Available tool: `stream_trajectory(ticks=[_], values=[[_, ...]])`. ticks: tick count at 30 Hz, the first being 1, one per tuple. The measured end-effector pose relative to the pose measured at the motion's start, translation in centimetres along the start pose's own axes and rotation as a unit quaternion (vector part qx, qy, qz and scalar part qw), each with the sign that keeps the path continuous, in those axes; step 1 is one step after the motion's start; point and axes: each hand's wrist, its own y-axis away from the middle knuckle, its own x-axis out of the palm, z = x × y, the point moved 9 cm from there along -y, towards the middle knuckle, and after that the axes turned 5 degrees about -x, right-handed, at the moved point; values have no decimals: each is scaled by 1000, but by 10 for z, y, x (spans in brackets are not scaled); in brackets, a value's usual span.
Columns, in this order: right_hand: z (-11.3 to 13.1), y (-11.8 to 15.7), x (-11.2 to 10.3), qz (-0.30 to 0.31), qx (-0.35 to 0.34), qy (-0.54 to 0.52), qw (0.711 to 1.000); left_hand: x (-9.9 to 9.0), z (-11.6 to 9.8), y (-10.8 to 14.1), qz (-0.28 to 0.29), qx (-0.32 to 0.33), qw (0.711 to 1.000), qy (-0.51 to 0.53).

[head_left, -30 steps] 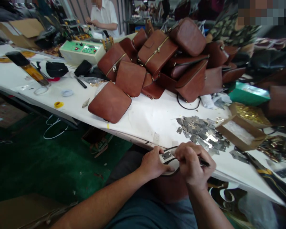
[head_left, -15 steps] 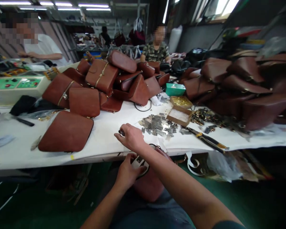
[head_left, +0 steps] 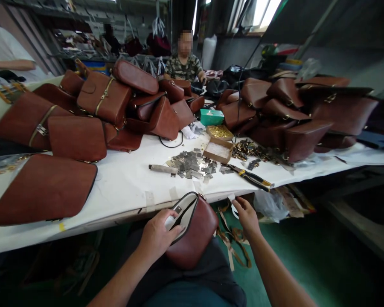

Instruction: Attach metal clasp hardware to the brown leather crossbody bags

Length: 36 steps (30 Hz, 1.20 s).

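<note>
On my lap rests a reddish-brown leather handbag [head_left: 200, 230], its mouth partly open and its pale lining showing. My left hand [head_left: 158, 234] grips the near side of the bag's opening, thumb outside and fingers at the lining, beside a small metal plate [head_left: 178, 209]. Off to the right, at the table's front edge, my right hand [head_left: 247, 213] pinches the end of some white tape [head_left: 231, 198]. Part of its roll is hidden behind the fingers. A slim greyish tool [head_left: 163, 169] lies beside a pile of flat metal plates [head_left: 190, 164].
Brown bags [head_left: 77, 136] are heaped on the left, with more bags [head_left: 284, 106] on the right. Pliers [head_left: 252, 177], a cardboard box [head_left: 218, 150], a tray of gold pieces [head_left: 219, 132] and a green box [head_left: 211, 117] stand mid-table. A co-worker [head_left: 184, 59] sits opposite.
My right hand has left the small dark-ended tool on the table and moved right and down to the white tape. The view has turned right. My left hand still holds the bag.
</note>
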Motion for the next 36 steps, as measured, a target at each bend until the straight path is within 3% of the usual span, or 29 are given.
stream_trajectory(ticks=[2,6,10,16,22,25,30,33,36], values=[[-7,-5,7,24,10,-33,999,3,-2,-1,22,-13,1000,-12],[1,-4,19,62,19,-121,991,7,-7,-3,42,-29,999,0],[2,-3,20,104,44,-168,979,-4,-15,-8,64,-29,998,-2],[-10,-8,15,139,89,-123,979,-43,-34,-24,163,1,985,-57],[-8,-14,5,135,86,-53,986,-42,-31,-28,251,32,959,-126],[-6,-16,6,143,85,-38,985,-39,-29,-28,234,60,955,-170],[-1,-17,1,121,70,12,990,-47,-41,-25,144,123,940,-283],[9,-12,-10,91,43,75,992,-49,-38,-25,113,91,938,-314],[38,4,-16,68,-11,156,985,-49,-24,-26,97,33,948,-301]])
